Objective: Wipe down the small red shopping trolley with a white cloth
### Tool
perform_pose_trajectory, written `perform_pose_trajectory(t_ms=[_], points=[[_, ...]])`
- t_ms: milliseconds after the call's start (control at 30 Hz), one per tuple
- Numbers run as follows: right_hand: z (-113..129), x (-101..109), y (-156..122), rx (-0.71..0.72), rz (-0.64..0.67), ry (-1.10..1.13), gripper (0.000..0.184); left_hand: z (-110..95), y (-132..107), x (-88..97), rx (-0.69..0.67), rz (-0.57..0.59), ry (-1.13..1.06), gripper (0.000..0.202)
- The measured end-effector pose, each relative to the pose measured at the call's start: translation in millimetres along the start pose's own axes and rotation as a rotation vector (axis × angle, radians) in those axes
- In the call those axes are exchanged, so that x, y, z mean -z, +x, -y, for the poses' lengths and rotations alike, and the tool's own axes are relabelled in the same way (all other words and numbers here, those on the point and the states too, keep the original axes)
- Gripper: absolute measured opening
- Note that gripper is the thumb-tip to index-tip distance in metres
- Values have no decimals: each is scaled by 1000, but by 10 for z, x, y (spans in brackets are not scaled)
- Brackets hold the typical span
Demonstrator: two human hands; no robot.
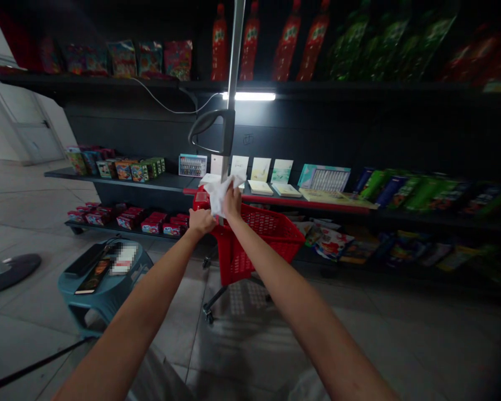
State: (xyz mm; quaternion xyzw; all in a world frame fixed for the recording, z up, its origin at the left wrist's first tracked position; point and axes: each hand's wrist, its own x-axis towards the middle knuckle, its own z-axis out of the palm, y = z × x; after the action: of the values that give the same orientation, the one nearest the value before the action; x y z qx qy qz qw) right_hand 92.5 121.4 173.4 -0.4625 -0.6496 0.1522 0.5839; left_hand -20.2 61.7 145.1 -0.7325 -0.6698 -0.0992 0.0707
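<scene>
- My left hand (202, 221) is curled closed over the near, handle end of the red plastic shopping cart with a perforated basket (232, 266).
- My right hand (232, 201) is nearly closed, fingers bunched on a crumpled white cloth or tissue (216, 194) above that same end of the cart, close by my left hand.
- An upright shiny metal pole (235, 55), with a dark grey plastic loop handle (227, 133) above the cart, comes down beside the cloth; I cannot tell whether the cloth wraps it or only lies in front.
- The step in hand looks to me like wiping there with the cloth. The next move, I judge, calls for a firm left grip — the cart's small dark caster wheels (209, 317) could let it roll — and light, even pressure from the right.
- Under the cart is a pale tiled floor (404, 334), shadowed near the wheels.
- Left of the cart is a blue-grey plastic stool (117, 289), bearing a black book (92, 277) among other flat things.
- Beyond the cart runs a dark shelf unit (338, 122), lit by a white tube light (254, 96): orange-red bottles (219, 44) high above, pale upright booklets (261, 170) just behind, green packets (409, 195) to the right.
- Far left of the cart, a pale door (42, 142) closes off the room.
</scene>
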Motion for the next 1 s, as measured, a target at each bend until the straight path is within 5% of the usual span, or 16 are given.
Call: perform_pose_trajectory(t_ms=[67,167,267,400,533,733,1000], points=[[276,63,292,-157,-105,193,66,-21,-1,-10,4,-5,2,35],[562,139,483,-127,-186,349,60,-54,-10,-21,14,-15,0,37],[600,146,397,-87,-193,379,51,-70,-15,-29,22,-21,-3,38],[403,55,111,-157,-161,278,50,-53,-14,-34,29,-13,4,38],[95,-38,-243,-32,-81,103,48,7,-14,-15,32,-13,22,40],[-521,84,-833,116,353,-220,43,103,34,19,49,-5,40,40],[-723,412,-886,312,432,-557,43,173,93,-1,36,2,35,39]])
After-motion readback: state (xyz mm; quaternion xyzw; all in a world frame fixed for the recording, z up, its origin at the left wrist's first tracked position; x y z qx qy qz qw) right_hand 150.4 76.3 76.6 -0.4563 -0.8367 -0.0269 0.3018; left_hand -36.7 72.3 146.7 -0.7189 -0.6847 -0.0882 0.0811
